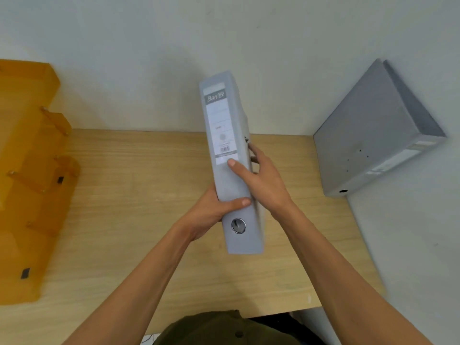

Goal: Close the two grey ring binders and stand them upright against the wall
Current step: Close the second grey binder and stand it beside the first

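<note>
Grey binder, shut, is held above the wooden desk, spine up. It should be swung upright and set down square beside the second binder, already against the wall at the right corner. Left hand is wrapped around the spine; right hand is clamped on the cover edge, thumb across the label.

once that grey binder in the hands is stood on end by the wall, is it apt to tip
Probably fairly stable: the held binder looks stiff and closed, with a broad spine. Standing tall, it could still topple sideways, so leaning it on the wall or the other binder seems safer.
</note>
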